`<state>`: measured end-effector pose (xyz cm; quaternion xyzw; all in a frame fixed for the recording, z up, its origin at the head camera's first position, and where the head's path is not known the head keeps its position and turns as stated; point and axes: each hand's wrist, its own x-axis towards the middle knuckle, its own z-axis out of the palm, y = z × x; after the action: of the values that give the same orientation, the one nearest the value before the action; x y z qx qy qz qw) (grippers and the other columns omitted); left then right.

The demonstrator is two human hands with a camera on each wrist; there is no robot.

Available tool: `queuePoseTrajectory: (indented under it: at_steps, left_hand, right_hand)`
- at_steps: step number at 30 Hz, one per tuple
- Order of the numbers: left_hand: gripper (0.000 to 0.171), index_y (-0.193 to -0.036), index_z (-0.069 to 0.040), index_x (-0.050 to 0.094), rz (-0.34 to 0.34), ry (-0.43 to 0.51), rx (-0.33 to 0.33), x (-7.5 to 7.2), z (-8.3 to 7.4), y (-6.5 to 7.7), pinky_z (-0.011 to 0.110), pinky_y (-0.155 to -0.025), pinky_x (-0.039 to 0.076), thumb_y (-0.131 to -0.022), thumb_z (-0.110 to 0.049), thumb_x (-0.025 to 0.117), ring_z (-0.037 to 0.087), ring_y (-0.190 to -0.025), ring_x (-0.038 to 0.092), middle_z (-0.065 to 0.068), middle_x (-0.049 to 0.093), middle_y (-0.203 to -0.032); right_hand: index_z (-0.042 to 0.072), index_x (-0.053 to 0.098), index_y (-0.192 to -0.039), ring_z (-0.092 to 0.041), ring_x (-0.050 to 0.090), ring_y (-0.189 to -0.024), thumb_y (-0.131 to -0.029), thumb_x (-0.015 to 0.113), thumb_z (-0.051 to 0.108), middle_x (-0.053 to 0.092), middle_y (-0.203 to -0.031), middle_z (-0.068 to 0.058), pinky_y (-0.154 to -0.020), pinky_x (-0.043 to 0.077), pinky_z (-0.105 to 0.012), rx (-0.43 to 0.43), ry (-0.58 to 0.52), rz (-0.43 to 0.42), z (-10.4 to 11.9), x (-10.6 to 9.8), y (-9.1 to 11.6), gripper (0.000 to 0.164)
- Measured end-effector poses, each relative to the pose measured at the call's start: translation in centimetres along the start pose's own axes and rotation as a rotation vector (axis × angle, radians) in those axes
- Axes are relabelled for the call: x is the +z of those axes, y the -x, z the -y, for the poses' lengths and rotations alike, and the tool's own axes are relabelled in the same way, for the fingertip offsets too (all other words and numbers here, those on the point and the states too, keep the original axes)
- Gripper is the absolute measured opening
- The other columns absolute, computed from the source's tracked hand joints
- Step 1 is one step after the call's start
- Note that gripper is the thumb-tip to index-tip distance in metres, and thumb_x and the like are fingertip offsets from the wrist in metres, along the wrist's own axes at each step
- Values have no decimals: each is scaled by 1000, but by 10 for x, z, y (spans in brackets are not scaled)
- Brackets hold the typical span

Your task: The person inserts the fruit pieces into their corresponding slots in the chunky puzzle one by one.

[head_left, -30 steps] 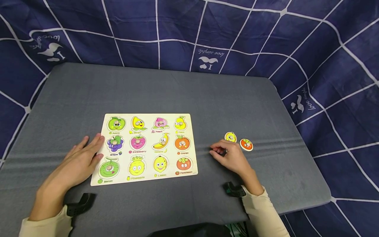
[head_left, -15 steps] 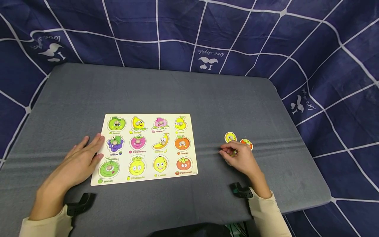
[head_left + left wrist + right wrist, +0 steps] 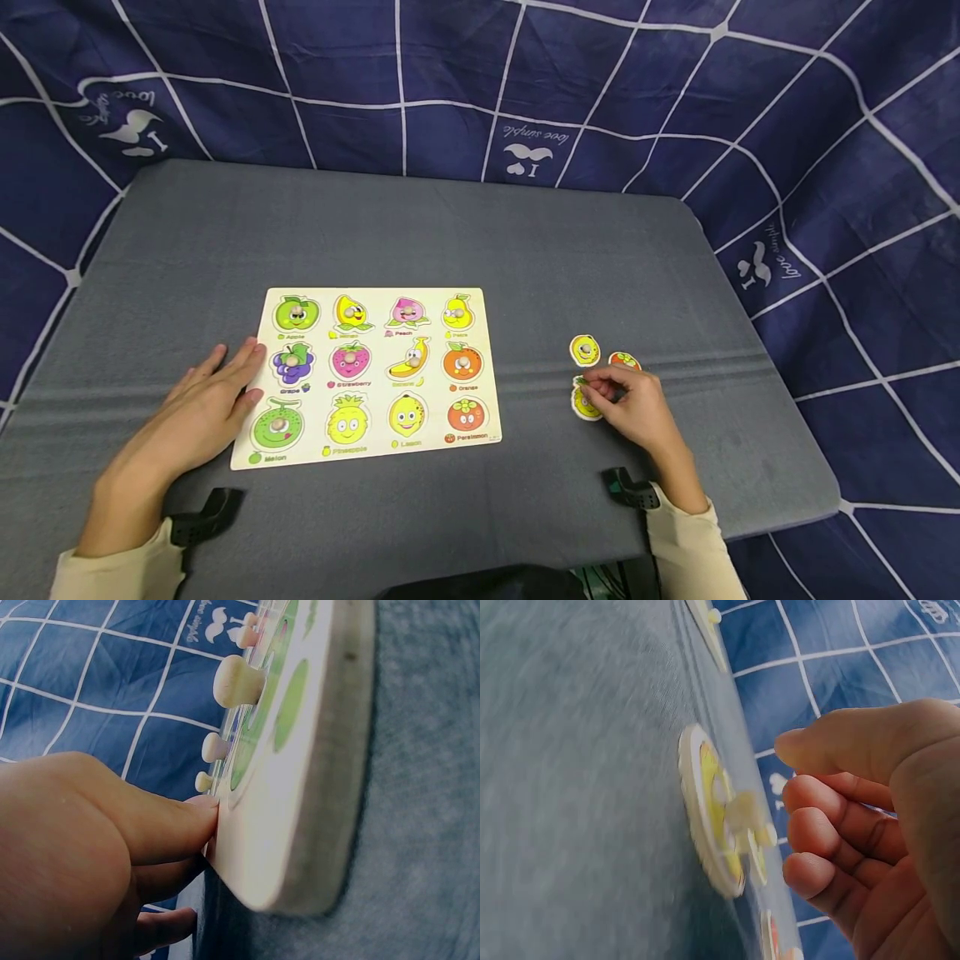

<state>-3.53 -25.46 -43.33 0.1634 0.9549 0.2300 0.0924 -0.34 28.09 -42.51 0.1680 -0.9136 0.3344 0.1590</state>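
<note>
A cream wooden fruit puzzle board lies at the left centre. Knobs stand on most of its fruits; its pineapple, lemon and persimmon spots show flat pictures. My left hand lies at the board's left edge with fingers extended, and the thumb touches the edge in the left wrist view. To the right lies a pineapple puzzle piece, knob up, partly covered by my right hand. In the right wrist view, the loosely curled right fingers are apart from the pineapple piece's knob and hold nothing.
A yellow lemon puzzle piece lies just beyond the pineapple piece. A red persimmon piece is behind my right hand, partly hidden. The grey padded table is bordered by a blue checked cloth.
My right hand has moved right and slightly down, bringing the pineapple piece into view and covering part of the persimmon piece. My left hand and the board have stayed put.
</note>
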Motion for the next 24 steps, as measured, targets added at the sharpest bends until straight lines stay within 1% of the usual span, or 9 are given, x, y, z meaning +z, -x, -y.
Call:
queuePoseTrajectory:
  at_steps: [6, 12, 17, 24]
  left_hand:
    - [58, -150, 11, 24, -7, 0, 11, -1, 0, 0, 75, -106, 5, -103, -11, 50, 57, -142, 5, 30, 18, -156]
    - [58, -150, 11, 24, -11, 7, 11, -1, 1, 0, 75, -106, 5, -104, -11, 50, 58, -142, 6, 30, 18, -156]
    - [58, -150, 11, 24, -13, 10, 7, 0, 1, 0, 75, -106, 4, -103, -11, 50, 58, -142, 5, 30, 17, -156]
    - [59, -150, 11, 23, -12, 8, 0, 1, 0, 1, 75, -107, 3, -103, -11, 50, 57, -142, 4, 30, 16, -157]
  right_hand:
    - [1, 73, -82, -2, 55, -60, -68, 82, -11, 63, -70, 6, -52, 45, -15, 23, 17, 32, -6, -5, 7, 20]
    - [4, 73, -81, -1, 54, -59, -70, 83, -9, 61, -69, 9, -51, 44, -15, 43, 26, 62, -8, -8, 12, 20]
    - [7, 74, -81, -1, 55, -58, -72, 82, -7, 62, -68, 11, -51, 45, -15, 52, 8, 92, -7, -7, 13, 19]
    - [7, 73, -81, 0, 55, -58, -72, 81, -8, 62, -68, 11, -51, 45, -14, 42, 15, 134, -9, -9, 11, 19]
